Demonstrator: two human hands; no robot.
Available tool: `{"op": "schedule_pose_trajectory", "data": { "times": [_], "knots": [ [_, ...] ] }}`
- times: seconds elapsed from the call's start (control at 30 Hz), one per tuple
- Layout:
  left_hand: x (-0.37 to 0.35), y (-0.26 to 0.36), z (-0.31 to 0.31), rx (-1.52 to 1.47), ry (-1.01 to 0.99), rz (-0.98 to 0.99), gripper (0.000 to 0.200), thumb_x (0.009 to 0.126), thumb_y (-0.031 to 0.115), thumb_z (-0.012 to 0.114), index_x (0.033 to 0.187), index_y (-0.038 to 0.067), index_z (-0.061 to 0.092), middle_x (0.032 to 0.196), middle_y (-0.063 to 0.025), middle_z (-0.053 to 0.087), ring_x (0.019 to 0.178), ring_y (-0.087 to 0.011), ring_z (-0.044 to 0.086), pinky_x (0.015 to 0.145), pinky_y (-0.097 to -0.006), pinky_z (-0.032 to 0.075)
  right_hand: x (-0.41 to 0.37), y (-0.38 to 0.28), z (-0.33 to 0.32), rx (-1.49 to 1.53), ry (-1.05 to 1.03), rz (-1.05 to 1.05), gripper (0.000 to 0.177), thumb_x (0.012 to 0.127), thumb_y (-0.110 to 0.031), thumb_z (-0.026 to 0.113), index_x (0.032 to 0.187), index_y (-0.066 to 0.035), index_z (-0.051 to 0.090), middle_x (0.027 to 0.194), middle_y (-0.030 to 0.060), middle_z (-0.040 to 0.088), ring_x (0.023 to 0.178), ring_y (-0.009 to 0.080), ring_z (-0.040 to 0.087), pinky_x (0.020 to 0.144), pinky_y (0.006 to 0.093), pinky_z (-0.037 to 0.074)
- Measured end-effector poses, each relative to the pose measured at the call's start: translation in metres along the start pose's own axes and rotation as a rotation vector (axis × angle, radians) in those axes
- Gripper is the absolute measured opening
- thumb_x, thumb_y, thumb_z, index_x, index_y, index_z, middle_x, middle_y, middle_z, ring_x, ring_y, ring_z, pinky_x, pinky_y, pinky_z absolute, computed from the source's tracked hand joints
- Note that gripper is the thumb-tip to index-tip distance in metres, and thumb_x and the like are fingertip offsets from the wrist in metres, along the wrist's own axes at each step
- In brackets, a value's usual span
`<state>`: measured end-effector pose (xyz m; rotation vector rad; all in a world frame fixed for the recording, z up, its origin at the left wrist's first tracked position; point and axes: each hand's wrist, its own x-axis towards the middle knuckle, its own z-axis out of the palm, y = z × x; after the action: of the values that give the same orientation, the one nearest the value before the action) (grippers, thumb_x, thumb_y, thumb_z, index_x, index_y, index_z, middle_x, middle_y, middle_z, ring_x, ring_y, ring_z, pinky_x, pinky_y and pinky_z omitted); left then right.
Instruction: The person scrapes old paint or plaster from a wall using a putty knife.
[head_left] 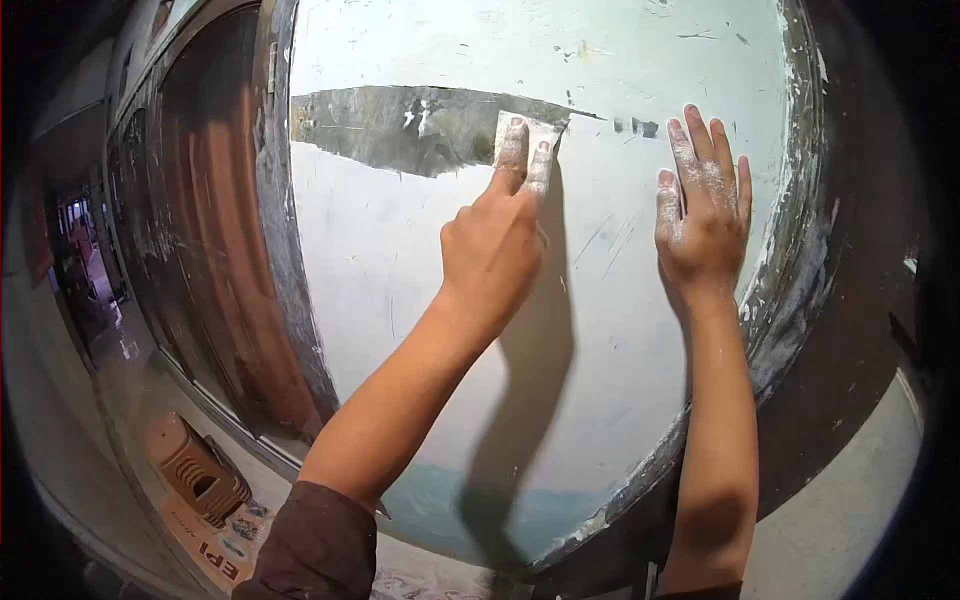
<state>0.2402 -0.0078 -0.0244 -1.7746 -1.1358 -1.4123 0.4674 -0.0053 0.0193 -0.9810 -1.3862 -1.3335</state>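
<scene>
My left hand [497, 235] presses a pale, thin, flat square piece [543, 133] against a white painted wall panel [400, 260]. Two fingers are stretched over its face, and how the thumb grips it is hidden. The piece sits at the right end of a bare grey patch [370, 125] with ragged edges. My right hand [703, 215] rests on the panel farther right, fingers spread and holding nothing. White dust coats the fingers of both hands. Small dark chips [636, 127] in the paint show between the hands.
A worn frame edge [790, 270] borders the panel on the right. At left stands a brown door or curtain [225, 230]. A brown plastic stool [198, 470] and a printed sheet [200, 545] reading "EPI" are on the floor, lower left.
</scene>
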Motion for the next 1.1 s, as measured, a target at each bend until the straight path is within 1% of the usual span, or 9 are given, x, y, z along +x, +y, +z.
{"op": "schedule_pose_trajectory", "data": {
  "times": [0.03, 0.17, 0.23, 0.33, 0.43, 0.57, 0.73, 0.93, 1.1],
  "knots": [
    [0.003, 0.0, 0.0, -0.001, -0.043, -0.018, 0.069, 0.082, -0.004, 0.054, 0.149, 0.011, 0.054, 0.163, -0.0138, 0.044, 0.076, -0.0426, 0.072, 0.061, -0.0492, 0.058, 0.0, 0.001, 0.0, 0.002, 0.005, 0.002, 0.048, 0.102, -0.026, 0.054, 0.15, -0.023, 0.058, 0.165, -0.0074, 0.044, 0.155, 0.018, 0.034, 0.129, 0.0498, 0.021],
    [-0.012, -0.001, 0.001, -0.07, 0.06, 0.03, 0.06, 0.083, -0.002, 0.054, 0.141, 0.008, 0.062, 0.161, -0.0154, 0.046, 0.072, -0.0424, 0.072, 0.061, -0.0498, 0.058, 0.0, 0.002, 0.001, -0.003, 0.0, 0.003, 0.048, 0.102, -0.026, 0.054, 0.15, -0.024, 0.058, 0.165, -0.0074, 0.044, 0.155, 0.0179, 0.035, 0.129, 0.0497, 0.022],
    [-0.008, 0.001, 0.001, -0.023, 0.049, -0.023, 0.074, 0.082, -0.007, 0.053, 0.151, 0.019, 0.056, 0.164, -0.0071, 0.044, 0.098, -0.0379, 0.073, 0.074, -0.0471, 0.06, 0.0, 0.003, 0.002, 0.003, 0.014, -0.005, 0.048, 0.101, -0.026, 0.055, 0.15, -0.023, 0.058, 0.164, -0.0069, 0.044, 0.155, 0.0183, 0.035, 0.129, 0.0497, 0.022],
    [0.001, -0.001, 0.0, 0.052, -0.102, -0.059, 0.073, 0.083, -0.006, 0.053, 0.151, 0.02, 0.056, 0.163, -0.0082, 0.044, 0.103, -0.0362, 0.073, 0.075, -0.0446, 0.061, 0.001, 0.001, -0.001, 0.033, 0.021, -0.003, 0.048, 0.101, -0.023, 0.056, 0.149, -0.022, 0.059, 0.164, -0.0062, 0.046, 0.154, 0.019, 0.037, 0.128, 0.0501, 0.023],
    [-0.016, -0.003, -0.012, -0.027, -0.08, -0.069, 0.072, 0.084, -0.007, 0.052, 0.151, 0.019, 0.056, 0.163, -0.0084, 0.045, 0.103, -0.0378, 0.072, 0.076, -0.0462, 0.06, 0.0, 0.004, 0.002, 0.031, 0.034, -0.016, 0.048, 0.1, -0.021, 0.057, 0.148, -0.021, 0.06, 0.163, -0.0059, 0.047, 0.153, 0.0193, 0.038, 0.128, 0.0501, 0.024],
    [-0.056, -0.014, -0.013, -0.013, -0.112, -0.076, 0.076, 0.083, -0.008, 0.055, 0.153, 0.023, 0.055, 0.165, -0.0067, 0.042, 0.109, -0.0354, 0.073, 0.078, -0.042, 0.061, 0.0, 0.004, -0.001, 0.042, 0.03, -0.008, 0.047, 0.099, -0.021, 0.059, 0.146, -0.022, 0.061, 0.161, -0.0055, 0.049, 0.153, 0.0198, 0.039, 0.128, 0.0508, 0.024],
    [-0.07, -0.029, -0.012, -0.037, -0.1, -0.057, 0.076, 0.083, -0.01, 0.055, 0.151, 0.023, 0.057, 0.163, -0.0032, 0.045, 0.106, -0.032, 0.074, 0.074, -0.04, 0.062, 0.0, 0.002, -0.001, 0.055, 0.028, 0.001, 0.048, 0.099, -0.02, 0.057, 0.147, -0.022, 0.061, 0.161, -0.0056, 0.049, 0.153, 0.0195, 0.039, 0.128, 0.0507, 0.024],
    [-0.05, -0.038, -0.021, -0.004, -0.066, -0.006, 0.075, 0.081, -0.008, 0.058, 0.15, 0.022, 0.057, 0.159, -0.0024, 0.05, 0.09, -0.0319, 0.075, 0.068, -0.0403, 0.061, 0.0, 0.004, 0.0, 0.029, 0.018, -0.005, 0.047, 0.101, -0.019, 0.056, 0.147, -0.022, 0.06, 0.163, -0.0065, 0.046, 0.154, 0.0186, 0.036, 0.128, 0.049, 0.023],
    [-0.082, -0.06, -0.022, -0.045, -0.069, -0.005, 0.072, 0.081, -0.009, 0.058, 0.149, 0.017, 0.058, 0.159, -0.0046, 0.05, 0.1, -0.0315, 0.075, 0.072, -0.0394, 0.062, 0.001, 0.002, -0.002, 0.029, 0.017, 0.006, 0.047, 0.101, -0.019, 0.056, 0.147, -0.022, 0.061, 0.162, -0.006, 0.047, 0.154, 0.0191, 0.037, 0.128, 0.0482, 0.022]
  ]
}}
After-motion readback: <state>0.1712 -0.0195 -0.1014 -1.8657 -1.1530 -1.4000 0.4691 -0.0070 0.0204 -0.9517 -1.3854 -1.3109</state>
